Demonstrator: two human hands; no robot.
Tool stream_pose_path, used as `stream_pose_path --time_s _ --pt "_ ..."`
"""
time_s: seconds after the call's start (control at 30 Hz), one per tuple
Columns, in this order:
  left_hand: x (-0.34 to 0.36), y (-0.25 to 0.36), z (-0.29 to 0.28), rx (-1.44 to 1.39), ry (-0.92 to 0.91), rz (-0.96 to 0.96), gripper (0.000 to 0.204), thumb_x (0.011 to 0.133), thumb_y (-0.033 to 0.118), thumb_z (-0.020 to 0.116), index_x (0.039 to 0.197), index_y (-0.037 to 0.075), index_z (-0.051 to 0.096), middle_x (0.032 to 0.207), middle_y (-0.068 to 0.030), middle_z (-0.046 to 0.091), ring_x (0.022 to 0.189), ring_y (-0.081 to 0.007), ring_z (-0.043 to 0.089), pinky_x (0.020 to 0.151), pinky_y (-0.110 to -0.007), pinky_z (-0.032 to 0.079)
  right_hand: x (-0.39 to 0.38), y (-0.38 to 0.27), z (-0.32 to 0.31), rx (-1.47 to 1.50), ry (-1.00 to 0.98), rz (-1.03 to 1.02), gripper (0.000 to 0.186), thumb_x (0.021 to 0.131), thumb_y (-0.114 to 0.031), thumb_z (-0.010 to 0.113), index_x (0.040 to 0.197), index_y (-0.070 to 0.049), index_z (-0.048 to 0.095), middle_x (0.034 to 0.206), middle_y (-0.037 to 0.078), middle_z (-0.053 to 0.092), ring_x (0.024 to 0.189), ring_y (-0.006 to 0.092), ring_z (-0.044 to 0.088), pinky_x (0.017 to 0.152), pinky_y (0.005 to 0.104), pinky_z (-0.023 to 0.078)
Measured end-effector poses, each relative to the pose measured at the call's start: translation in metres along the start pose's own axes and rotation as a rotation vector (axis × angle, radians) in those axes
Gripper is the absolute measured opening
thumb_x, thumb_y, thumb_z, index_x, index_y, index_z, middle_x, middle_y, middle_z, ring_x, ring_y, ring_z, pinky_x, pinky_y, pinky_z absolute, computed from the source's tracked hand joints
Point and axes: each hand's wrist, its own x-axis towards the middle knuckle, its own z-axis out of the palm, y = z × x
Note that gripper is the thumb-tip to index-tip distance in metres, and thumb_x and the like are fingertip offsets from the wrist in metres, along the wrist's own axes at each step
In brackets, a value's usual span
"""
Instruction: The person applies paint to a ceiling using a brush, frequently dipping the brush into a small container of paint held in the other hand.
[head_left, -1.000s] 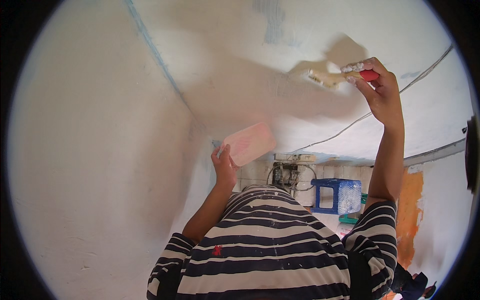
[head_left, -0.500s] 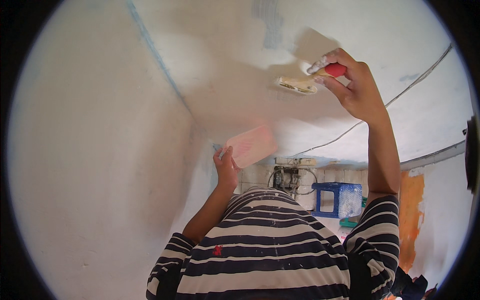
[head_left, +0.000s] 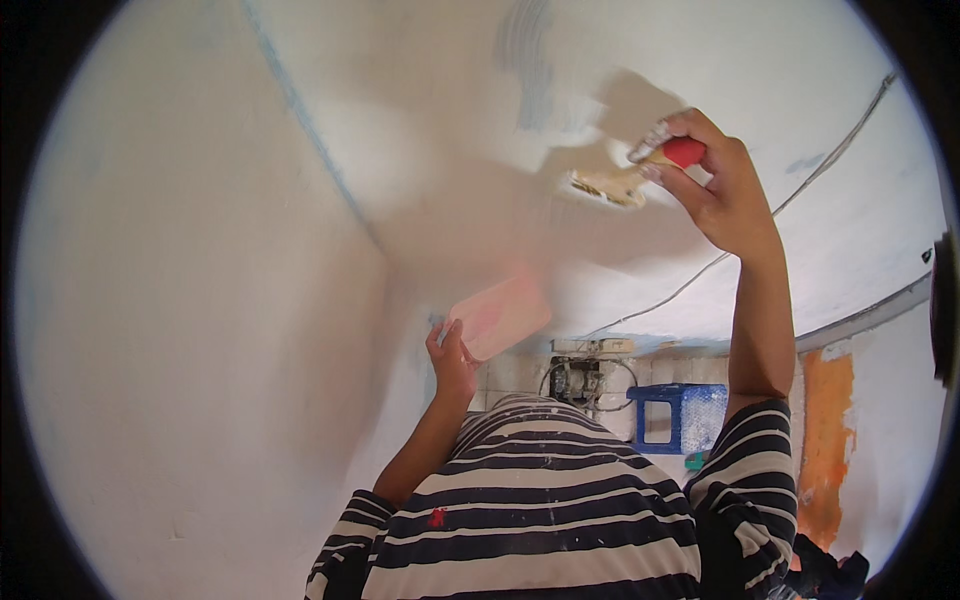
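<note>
A paintbrush (head_left: 618, 186) with a pale head and a red-ended handle is pinched in my right hand (head_left: 725, 185), whose fingertips are smeared white. Its bristle end points left, close against the whitish wall (head_left: 450, 120); whether it touches cannot be told. Lower and to the left, my left hand (head_left: 453, 360) grips the near-left edge of a pink plastic tray (head_left: 505, 315), fingers along its rim. Inside the tray the surface looks pale; its contents are hard to make out.
A thin cable (head_left: 835, 150) runs slantwise down the wall on the right. Below stand a blue plastic stool (head_left: 660, 418) and a dark device with looped wires (head_left: 575, 380) near a tiled surface. An orange patch (head_left: 826, 440) marks the wall at far right.
The brush and my right hand have shifted slightly right and down in the picture. The whole view has also tilted a little, and the tray stays in my left hand.
</note>
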Motion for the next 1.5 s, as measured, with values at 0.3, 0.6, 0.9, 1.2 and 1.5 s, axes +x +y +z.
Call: stream_pose_path --time_s 0.3,0.6,0.9,1.2,1.5 --pt "-0.004 0.004 0.01 0.037 0.02 -0.053 0.064 0.09 0.029 0.068 0.136 0.016 0.025 0.132 -0.0082 0.049 0.118 -0.0237 0.052 0.084 -0.049 0.049 -0.032 0.016 -0.025 0.024 0.004 0.268 0.017 0.083 0.001 0.071 0.096 0.0 0.061 0.086 0.012 0.069 0.074 0.021 0.064 0.073 0.0292 0.05" --pt "-0.01 0.006 0.014 0.013 -0.067 -0.058 0.058 0.092 0.032 0.067 0.133 0.015 0.029 0.126 -0.0096 0.052 0.115 -0.0231 0.055 0.083 -0.042 0.052 -0.051 0.025 -0.026 0.19 0.144 0.296 0.02 0.083 0.007 0.067 0.102 0.001 0.063 0.096 0.011 0.071 0.087 0.0161 0.067 0.078 0.0268 0.051" --pt "-0.003 0.002 0.004 -0.018 0.002 -0.051 0.055 0.093 0.032 0.065 0.134 0.015 0.031 0.128 -0.0112 0.05 0.118 -0.023 0.052 0.089 -0.041 0.05 -0.15 0.052 0.068 0.505 0.554 0.644 0.024 0.086 0.005 0.067 0.108 0.006 0.056 0.106 0.02 0.068 0.091 0.0199 0.067 0.073 0.0304 0.057" --pt "0.003 -0.004 0.001 0.227 -0.087 0.227 0.043 0.099 0.02 0.054 0.136 0.012 0.032 0.129 -0.0115 0.05 0.114 -0.0187 0.052 0.089 -0.034 0.048 -0.176 0.01 0.146 0.708 0.154 0.649 0.015 0.082 0.008 0.068 0.095 0.001 0.066 0.105 0.016 0.071 0.097 0.0224 0.068 0.086 0.0318 0.055" --pt "-0.012 0.006 0.013 0.334 -0.098 0.436 0.048 0.092 0.008 0.055 0.135 0.006 0.035 0.121 -0.0115 0.051 0.106 -0.0146 0.048 0.093 -0.029 0.04 -0.162 -0.022 0.151 0.303 -0.2 0.355 0.019 0.08 0.002 0.07 0.098 -0.004 0.069 0.103 0.014 0.07 0.092 0.0298 0.067 0.076 0.0359 0.054"
